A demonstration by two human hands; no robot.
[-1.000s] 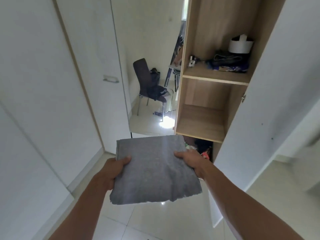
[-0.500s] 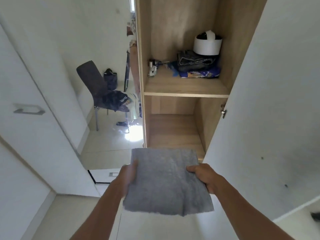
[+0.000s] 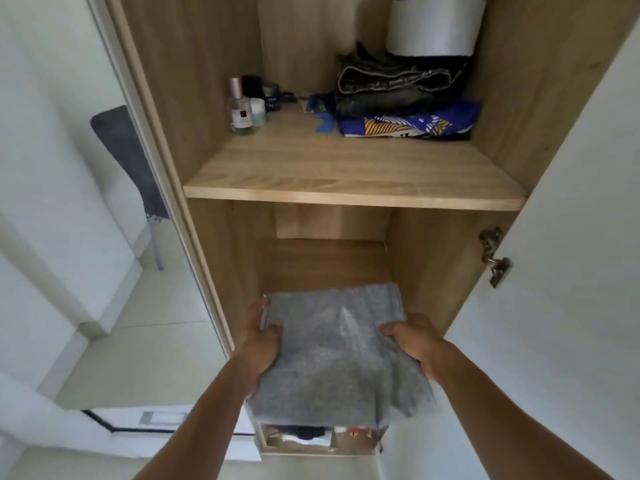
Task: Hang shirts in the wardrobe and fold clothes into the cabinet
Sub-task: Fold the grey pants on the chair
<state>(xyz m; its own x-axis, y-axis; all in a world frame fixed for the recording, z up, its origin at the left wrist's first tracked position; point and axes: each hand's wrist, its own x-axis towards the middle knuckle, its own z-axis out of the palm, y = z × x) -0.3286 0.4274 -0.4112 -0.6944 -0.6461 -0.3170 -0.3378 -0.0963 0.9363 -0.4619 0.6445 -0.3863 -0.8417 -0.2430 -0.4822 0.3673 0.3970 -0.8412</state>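
A folded grey garment [image 3: 334,351] lies flat between my hands, its far edge inside the lower compartment of the open wooden cabinet [image 3: 221,237]. My left hand [image 3: 261,337] grips its left edge, thumb on top. My right hand [image 3: 414,339] grips the right edge the same way. The near edge of the garment droops over the front of the compartment and hides its floor.
The upper shelf [image 3: 346,192] carries folded dark jeans [image 3: 394,88], a blue patterned cloth [image 3: 408,124], a white roll [image 3: 434,26] and small bottles [image 3: 242,109]. The white cabinet door [image 3: 571,237] stands open at right. A mirror panel [image 3: 104,202] is at left. Clutter [image 3: 311,438] fills the compartment below.
I have stepped closer to the cabinet. Both hands have carried the grey garment forward, from in front of the cabinet into the mouth of the lower compartment.
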